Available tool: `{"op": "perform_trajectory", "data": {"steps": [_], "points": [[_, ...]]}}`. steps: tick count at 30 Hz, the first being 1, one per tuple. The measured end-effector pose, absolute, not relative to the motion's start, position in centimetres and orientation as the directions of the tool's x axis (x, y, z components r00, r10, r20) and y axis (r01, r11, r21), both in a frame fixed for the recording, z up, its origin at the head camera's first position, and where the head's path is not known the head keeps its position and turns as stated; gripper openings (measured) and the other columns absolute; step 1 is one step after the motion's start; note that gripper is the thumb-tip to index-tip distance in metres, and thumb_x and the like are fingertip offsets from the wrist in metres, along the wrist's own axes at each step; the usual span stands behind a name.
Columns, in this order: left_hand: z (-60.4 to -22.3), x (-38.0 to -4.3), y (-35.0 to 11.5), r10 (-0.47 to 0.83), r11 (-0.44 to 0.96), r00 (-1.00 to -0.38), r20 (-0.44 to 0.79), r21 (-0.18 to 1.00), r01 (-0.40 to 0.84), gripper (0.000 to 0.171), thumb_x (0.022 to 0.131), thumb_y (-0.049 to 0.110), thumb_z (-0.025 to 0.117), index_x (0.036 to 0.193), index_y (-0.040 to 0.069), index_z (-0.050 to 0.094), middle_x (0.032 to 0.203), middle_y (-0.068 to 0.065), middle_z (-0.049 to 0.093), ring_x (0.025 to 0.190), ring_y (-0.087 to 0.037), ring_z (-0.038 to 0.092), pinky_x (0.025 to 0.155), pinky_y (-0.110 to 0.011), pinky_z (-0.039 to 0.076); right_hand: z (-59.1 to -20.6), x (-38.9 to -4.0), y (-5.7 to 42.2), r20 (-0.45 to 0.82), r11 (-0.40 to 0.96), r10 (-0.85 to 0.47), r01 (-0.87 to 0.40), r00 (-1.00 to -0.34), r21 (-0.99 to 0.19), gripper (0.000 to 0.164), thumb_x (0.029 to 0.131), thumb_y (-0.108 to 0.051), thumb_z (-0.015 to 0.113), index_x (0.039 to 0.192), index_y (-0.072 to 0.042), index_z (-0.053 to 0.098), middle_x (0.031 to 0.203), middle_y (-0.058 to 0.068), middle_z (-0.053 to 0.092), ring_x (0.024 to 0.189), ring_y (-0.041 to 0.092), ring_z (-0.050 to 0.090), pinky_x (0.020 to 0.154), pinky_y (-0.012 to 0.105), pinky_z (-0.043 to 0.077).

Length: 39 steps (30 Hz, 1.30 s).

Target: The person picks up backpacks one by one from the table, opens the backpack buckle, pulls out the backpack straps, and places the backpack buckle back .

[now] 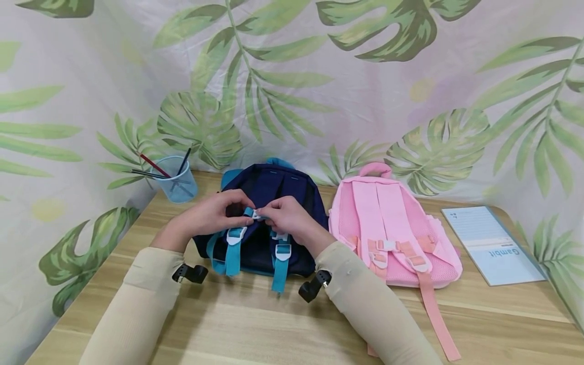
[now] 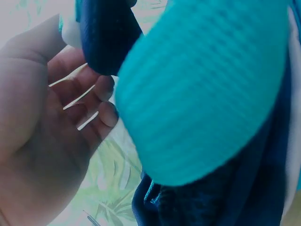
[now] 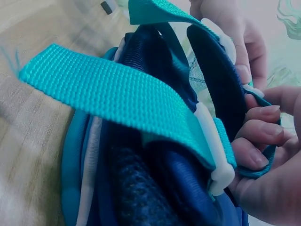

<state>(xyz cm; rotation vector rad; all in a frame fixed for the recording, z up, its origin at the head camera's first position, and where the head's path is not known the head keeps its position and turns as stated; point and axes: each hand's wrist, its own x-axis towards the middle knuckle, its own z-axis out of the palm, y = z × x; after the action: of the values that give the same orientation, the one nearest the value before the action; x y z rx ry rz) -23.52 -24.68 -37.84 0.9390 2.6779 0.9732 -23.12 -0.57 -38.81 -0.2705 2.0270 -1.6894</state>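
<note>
A navy backpack [image 1: 292, 185] with teal webbing lies on the table, its shoulder straps facing up. My left hand [image 1: 214, 213] pinches one side of a small white buckle [image 1: 257, 215] on the teal chest strap, above the pack's middle. From the other side, my right hand [image 1: 292, 218] pinches the buckle's right end, and in the right wrist view the teal strap [image 3: 270, 160] loops by its curled fingers. Fingertips partly hide the buckle, so I cannot tell whether its halves are joined. White adjusters [image 1: 236, 235] hold loose teal strap ends [image 1: 280, 276] below the hands.
Right of the navy pack lies a pink backpack [image 1: 347, 208], one long strap [image 1: 438, 319] trailing toward the front. A notebook [image 1: 502, 248] lies at the far right. At the back left stands a blue mesh cup [image 1: 180, 190] with pencils. A leaf-print cloth [image 1: 283, 116] hangs behind.
</note>
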Motion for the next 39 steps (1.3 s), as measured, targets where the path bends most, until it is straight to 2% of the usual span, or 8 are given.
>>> {"op": "perform_trajectory", "data": {"steps": [5, 18, 24, 31, 33, 39], "points": [[-37.8, -23.6, -24.7, 0.615, 0.601, -0.788, 0.018, 0.637, 0.484, 0.021, 0.103, 0.027, 0.077, 0.121, 0.018, 0.075, 0.116, 0.0, 0.068, 0.09, -0.018, 0.056, 0.078, -0.03, 0.052, -39.0, -23.1, -0.5, -0.253, 0.197, -0.467, 0.179, -0.847, -0.964, 0.026, 0.108, -0.018, 0.065, 0.088, -0.003, 0.072, 0.062, -0.003, 0.044, 0.051, 0.013, 0.033, 0.054, 0.026, 0.031], [-37.7, -23.9, -24.7, 0.634, 0.581, -0.774, -0.004, 0.663, 0.472, 0.015, 0.103, 0.025, 0.076, 0.117, 0.019, 0.075, 0.115, 0.0, 0.067, 0.091, -0.02, 0.057, 0.08, -0.031, 0.052, -39.5, -23.2, -0.2, -0.247, 0.116, -0.511, 0.218, -0.824, -0.969, 0.025, 0.11, -0.016, 0.061, 0.093, -0.002, 0.073, 0.064, -0.002, 0.044, 0.05, 0.012, 0.031, 0.053, 0.025, 0.028], [-38.1, -24.0, -24.7, 0.66, 0.569, -0.751, -0.015, 0.664, 0.486, 0.007, 0.103, 0.024, 0.077, 0.107, 0.02, 0.073, 0.106, 0.002, 0.064, 0.089, -0.019, 0.056, 0.077, -0.03, 0.05, -39.2, -23.0, 0.0, -0.231, 0.056, -0.511, 0.236, -0.828, -0.97, 0.024, 0.11, -0.015, 0.06, 0.092, -0.004, 0.07, 0.067, -0.001, 0.044, 0.051, 0.012, 0.031, 0.052, 0.024, 0.029], [-38.9, -24.0, -24.7, 0.649, 0.575, -0.76, 0.013, 0.645, 0.502, 0.006, 0.101, 0.023, 0.079, 0.103, 0.022, 0.073, 0.101, 0.004, 0.063, 0.088, -0.018, 0.055, 0.076, -0.029, 0.05, -39.3, -22.9, 0.1, -0.223, 0.03, -0.503, 0.241, -0.835, -0.97, 0.025, 0.111, -0.016, 0.061, 0.09, -0.005, 0.068, 0.068, -0.001, 0.043, 0.052, 0.014, 0.033, 0.053, 0.024, 0.031], [-38.9, -23.8, -24.6, 0.637, 0.584, -0.771, 0.01, 0.646, 0.491, 0.009, 0.101, 0.025, 0.079, 0.107, 0.02, 0.073, 0.1, 0.003, 0.065, 0.086, -0.017, 0.057, 0.075, -0.029, 0.05, -39.5, -22.9, 0.2, -0.225, 0.037, -0.503, 0.239, -0.835, -0.97, 0.024, 0.111, -0.017, 0.06, 0.092, -0.004, 0.068, 0.068, -0.002, 0.043, 0.052, 0.014, 0.033, 0.054, 0.025, 0.032], [-38.4, -23.4, -24.4, 0.599, 0.555, -0.799, 0.052, 0.692, 0.461, 0.03, 0.105, 0.023, 0.073, 0.133, 0.012, 0.069, 0.107, -0.002, 0.07, 0.091, -0.019, 0.062, 0.079, -0.03, 0.055, -39.8, -23.1, 0.3, -0.198, 0.057, -0.53, 0.199, -0.824, -0.978, 0.029, 0.112, -0.02, 0.06, 0.097, 0.004, 0.065, 0.067, -0.002, 0.04, 0.053, 0.015, 0.032, 0.056, 0.026, 0.032]]}}
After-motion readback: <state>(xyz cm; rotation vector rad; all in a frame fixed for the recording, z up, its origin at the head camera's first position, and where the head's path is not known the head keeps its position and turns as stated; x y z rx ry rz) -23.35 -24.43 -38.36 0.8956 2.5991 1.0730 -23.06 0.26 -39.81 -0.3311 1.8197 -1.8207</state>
